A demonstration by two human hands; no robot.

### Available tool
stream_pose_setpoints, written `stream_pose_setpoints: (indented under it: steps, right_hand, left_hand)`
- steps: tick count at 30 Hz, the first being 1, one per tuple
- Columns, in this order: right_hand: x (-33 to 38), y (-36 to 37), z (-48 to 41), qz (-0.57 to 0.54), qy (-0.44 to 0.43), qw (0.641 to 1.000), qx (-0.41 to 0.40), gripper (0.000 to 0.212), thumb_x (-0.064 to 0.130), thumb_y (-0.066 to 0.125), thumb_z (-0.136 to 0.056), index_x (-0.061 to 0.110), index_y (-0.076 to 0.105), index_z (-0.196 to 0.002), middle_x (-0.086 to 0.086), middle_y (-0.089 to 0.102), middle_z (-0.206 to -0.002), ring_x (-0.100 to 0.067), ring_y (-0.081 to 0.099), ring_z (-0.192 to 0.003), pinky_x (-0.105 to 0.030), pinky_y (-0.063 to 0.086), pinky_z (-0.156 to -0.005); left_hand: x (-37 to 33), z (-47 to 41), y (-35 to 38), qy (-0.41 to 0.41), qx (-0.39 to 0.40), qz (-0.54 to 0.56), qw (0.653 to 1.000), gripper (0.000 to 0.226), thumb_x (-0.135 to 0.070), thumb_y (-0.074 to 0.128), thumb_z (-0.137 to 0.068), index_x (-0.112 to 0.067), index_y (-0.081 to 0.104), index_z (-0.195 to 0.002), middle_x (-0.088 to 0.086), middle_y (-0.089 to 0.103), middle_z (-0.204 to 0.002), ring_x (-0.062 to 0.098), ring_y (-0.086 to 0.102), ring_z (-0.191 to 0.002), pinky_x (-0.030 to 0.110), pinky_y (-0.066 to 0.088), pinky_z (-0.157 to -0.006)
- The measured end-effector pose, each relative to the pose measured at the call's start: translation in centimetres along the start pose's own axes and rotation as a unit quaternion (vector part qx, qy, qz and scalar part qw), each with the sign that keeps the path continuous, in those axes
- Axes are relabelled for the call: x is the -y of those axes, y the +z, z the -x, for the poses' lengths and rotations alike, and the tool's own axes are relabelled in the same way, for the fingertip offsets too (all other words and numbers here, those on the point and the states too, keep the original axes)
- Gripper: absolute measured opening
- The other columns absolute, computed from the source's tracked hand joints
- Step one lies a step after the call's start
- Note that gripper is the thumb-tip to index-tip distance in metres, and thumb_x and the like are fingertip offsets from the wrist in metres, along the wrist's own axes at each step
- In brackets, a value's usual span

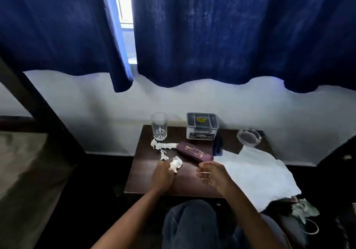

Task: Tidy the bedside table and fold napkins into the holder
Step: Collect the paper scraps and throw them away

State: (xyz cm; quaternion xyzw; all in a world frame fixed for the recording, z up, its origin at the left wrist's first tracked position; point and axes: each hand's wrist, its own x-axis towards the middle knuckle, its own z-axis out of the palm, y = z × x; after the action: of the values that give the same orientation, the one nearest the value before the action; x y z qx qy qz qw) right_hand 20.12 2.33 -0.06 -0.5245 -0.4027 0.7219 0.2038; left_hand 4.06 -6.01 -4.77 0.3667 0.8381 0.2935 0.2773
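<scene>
On the dark wooden bedside table (146, 183) my left hand (162, 174) grips a crumpled white paper scrap (176, 163). More torn white scraps (163, 146) lie just beyond it, near a clear drinking glass (159, 126). My right hand (211, 173) hovers over the table with fingers loosely curled and nothing in it, just in front of a maroon case (194, 151). White napkins (256, 171) lie spread over the table's right side, hanging past its edge. A grey plastic holder (201, 126) stands at the back against the wall.
A glass ashtray (248, 136) sits at the back right corner. A dark blue object (217, 144) stands between the holder and the napkins. Blue curtains (212, 33) hang above. My knee (190, 223) is below the table's front edge. Clutter (302, 210) lies at the lower right.
</scene>
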Motion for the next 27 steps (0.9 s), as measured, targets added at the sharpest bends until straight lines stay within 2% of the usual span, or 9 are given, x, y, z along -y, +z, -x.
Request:
stream_pose_setpoints:
  steps: [3, 7, 9, 13, 17, 19, 21, 24, 27]
  right_hand:
    - [-0.5, 0.2, -0.4, 0.002, 0.007, 1.0, 0.008, 0.01, 0.004, 0.054, -0.085, 0.006, 0.062, -0.079, -0.015, 0.063, -0.073, -0.022, 0.059, -0.054, -0.022, 0.045, -0.047]
    - [-1.4, -0.7, -0.8, 0.012, 0.021, 1.0, -0.001, 0.01, 0.004, 0.052, -0.086, 0.006, 0.06, -0.08, -0.012, 0.063, -0.068, -0.02, 0.058, -0.053, -0.021, 0.046, -0.048]
    - [-1.8, -1.2, -1.1, 0.01, 0.026, 1.0, -0.005, 0.01, 0.003, 0.051, -0.086, 0.006, 0.058, -0.08, -0.011, 0.061, -0.066, -0.02, 0.056, -0.053, -0.023, 0.046, -0.049]
    - [-2.2, -1.0, -1.3, 0.022, 0.026, 0.999, -0.006, 0.009, 0.003, 0.055, -0.084, 0.005, 0.062, -0.079, -0.011, 0.063, -0.07, -0.021, 0.057, -0.057, -0.025, 0.046, -0.053]
    - [-2.4, 0.8, -2.1, -0.002, -0.002, 1.0, 0.016, 0.023, 0.001, 0.056, -0.087, 0.002, 0.063, -0.109, -0.013, 0.064, -0.096, -0.026, 0.061, -0.083, -0.031, 0.054, -0.067]
    - [-2.2, 1.8, -2.2, -0.03, -0.005, 0.999, 0.042, 0.027, 0.0, 0.056, -0.087, 0.003, 0.061, -0.113, -0.015, 0.063, -0.098, -0.026, 0.061, -0.082, -0.03, 0.054, -0.069]
    - [-1.8, 2.5, -2.1, -0.034, -0.016, 0.998, 0.043, 0.022, -0.001, 0.056, -0.086, 0.004, 0.064, -0.106, -0.015, 0.068, -0.088, -0.024, 0.064, -0.076, -0.027, 0.054, -0.066]
    - [-1.8, 3.2, -2.1, -0.046, -0.035, 0.998, 0.027, 0.014, -0.004, 0.058, -0.084, -0.001, 0.067, -0.095, -0.009, 0.072, -0.07, -0.018, 0.068, -0.06, -0.026, 0.058, -0.058]
    - [-1.7, 3.3, -2.2, -0.006, -0.061, 0.998, -0.015, 0.014, -0.006, 0.062, -0.08, -0.008, 0.067, -0.094, -0.013, 0.069, -0.07, -0.018, 0.065, -0.058, -0.026, 0.056, -0.057]
  left_hand:
    - [0.0, -0.8, 1.0, 0.033, 0.028, -0.088, 0.995, 0.048, -0.018, 0.041, -0.09, -0.03, 0.043, -0.136, 0.016, 0.053, -0.125, 0.033, 0.056, -0.11, 0.037, 0.044, -0.092]
    - [1.2, -1.4, 1.9, 0.036, 0.026, -0.134, 0.99, 0.032, -0.021, 0.048, -0.089, -0.022, 0.056, -0.119, 0.007, 0.055, -0.122, 0.027, 0.057, -0.109, 0.035, 0.043, -0.091]
    - [1.8, -1.7, 2.1, 0.027, 0.006, -0.088, 0.996, 0.02, -0.021, 0.053, -0.087, -0.018, 0.061, -0.105, 0.005, 0.061, -0.112, 0.024, 0.06, -0.102, 0.034, 0.044, -0.086]
    - [1.0, -1.6, 2.1, 0.01, 0.014, 0.117, 0.993, 0.001, -0.02, 0.063, -0.083, -0.019, 0.064, -0.083, 0.001, 0.067, -0.082, 0.018, 0.062, -0.076, 0.024, 0.046, -0.069]
    - [-0.9, -1.2, 1.9, -0.003, 0.03, 0.279, 0.96, 0.016, -0.011, 0.064, -0.082, -0.022, 0.061, -0.071, -0.001, 0.062, -0.067, 0.013, 0.054, -0.061, 0.021, 0.046, -0.058]
    - [-1.5, -1.2, 1.7, -0.006, 0.046, 0.303, 0.952, 0.021, -0.005, 0.061, -0.085, -0.021, 0.06, -0.072, -0.002, 0.06, -0.066, 0.011, 0.053, -0.059, 0.013, 0.044, -0.051]
    - [-1.7, -1.2, 1.5, 0.003, 0.058, 0.313, 0.948, 0.02, -0.005, 0.06, -0.086, -0.021, 0.059, -0.073, -0.001, 0.06, -0.066, 0.01, 0.053, -0.058, 0.008, 0.042, -0.047]
    - [-1.6, -1.3, 1.7, 0.019, 0.061, 0.3, 0.952, 0.016, -0.007, 0.066, -0.082, -0.02, 0.058, -0.076, -0.001, 0.061, -0.068, 0.009, 0.056, -0.061, 0.009, 0.042, -0.048]
    - [-1.6, -1.7, 1.6, 0.023, 0.066, 0.297, 0.952, 0.023, -0.006, 0.071, -0.076, -0.022, 0.055, -0.081, -0.002, 0.061, -0.076, 0.011, 0.057, -0.068, 0.012, 0.042, -0.051]
